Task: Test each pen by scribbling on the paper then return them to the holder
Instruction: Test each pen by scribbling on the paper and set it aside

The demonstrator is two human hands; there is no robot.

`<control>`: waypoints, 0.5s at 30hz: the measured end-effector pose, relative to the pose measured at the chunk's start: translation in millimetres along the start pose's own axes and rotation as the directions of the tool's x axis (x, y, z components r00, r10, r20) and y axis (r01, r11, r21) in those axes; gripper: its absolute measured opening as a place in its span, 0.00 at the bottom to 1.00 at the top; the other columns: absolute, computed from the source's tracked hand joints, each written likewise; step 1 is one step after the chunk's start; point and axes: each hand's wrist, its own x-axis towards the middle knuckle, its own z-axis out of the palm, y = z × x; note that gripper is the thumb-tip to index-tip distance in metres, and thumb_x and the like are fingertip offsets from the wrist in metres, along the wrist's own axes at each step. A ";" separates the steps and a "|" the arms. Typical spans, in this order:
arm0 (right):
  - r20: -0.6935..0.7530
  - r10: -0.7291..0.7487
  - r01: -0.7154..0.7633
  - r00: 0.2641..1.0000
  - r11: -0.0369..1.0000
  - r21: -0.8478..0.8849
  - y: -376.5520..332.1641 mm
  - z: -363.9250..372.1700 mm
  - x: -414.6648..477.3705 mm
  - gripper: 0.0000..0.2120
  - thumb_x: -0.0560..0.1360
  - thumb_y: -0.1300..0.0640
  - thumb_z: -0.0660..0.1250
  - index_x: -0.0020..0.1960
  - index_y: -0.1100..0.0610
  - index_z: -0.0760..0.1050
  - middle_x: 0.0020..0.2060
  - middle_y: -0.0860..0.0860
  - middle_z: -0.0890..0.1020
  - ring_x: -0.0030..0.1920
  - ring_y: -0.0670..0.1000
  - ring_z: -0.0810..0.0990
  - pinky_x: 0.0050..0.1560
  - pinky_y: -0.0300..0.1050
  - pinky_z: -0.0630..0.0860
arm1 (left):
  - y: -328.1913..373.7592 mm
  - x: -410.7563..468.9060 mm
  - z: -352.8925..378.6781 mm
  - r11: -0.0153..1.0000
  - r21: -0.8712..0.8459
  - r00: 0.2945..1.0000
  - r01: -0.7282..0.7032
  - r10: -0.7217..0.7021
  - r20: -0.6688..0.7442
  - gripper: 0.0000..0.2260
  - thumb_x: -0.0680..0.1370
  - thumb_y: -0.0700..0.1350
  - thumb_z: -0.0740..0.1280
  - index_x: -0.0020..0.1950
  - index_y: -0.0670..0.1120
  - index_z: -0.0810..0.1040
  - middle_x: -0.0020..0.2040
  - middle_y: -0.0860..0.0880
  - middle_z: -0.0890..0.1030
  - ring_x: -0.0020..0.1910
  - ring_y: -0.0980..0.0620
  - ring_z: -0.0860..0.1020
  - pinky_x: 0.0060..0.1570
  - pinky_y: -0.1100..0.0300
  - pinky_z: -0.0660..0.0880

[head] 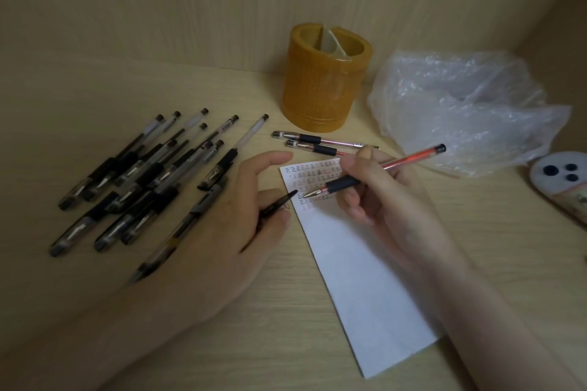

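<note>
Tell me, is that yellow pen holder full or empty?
Empty of pens: nothing rises from the pen holder but its inner divider; the black pens lie on the desk.

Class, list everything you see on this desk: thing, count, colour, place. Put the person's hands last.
pen holder: one, amber, back centre.
paper: one, white, centre, scribbled at top.
black pens: a dozen or more, heaped left.
spare red pens: two, capped, between holder and paper.
red pen: one, uncapped, tip on paper.
cap: one, black, held left of paper.
plastic bag: one, clear, back right.
phone: one, pale, right edge.
desk: one, light wood.
left hand: holds the cap.
right hand: grips the red pen.
</note>
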 end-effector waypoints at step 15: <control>0.149 -0.033 0.051 0.988 0.992 -0.117 3.0 2.1 -4.5 0.12 0.69 0.60 0.70 0.46 0.69 0.77 0.30 0.56 0.81 0.26 0.54 0.69 0.24 0.33 0.66 | 2.6 4.4 -2.4 0.993 0.086 0.994 0.082 -0.075 -0.084 0.12 0.76 0.56 0.61 0.36 0.52 0.75 0.28 0.61 0.76 0.26 0.59 0.72 0.30 0.73 0.67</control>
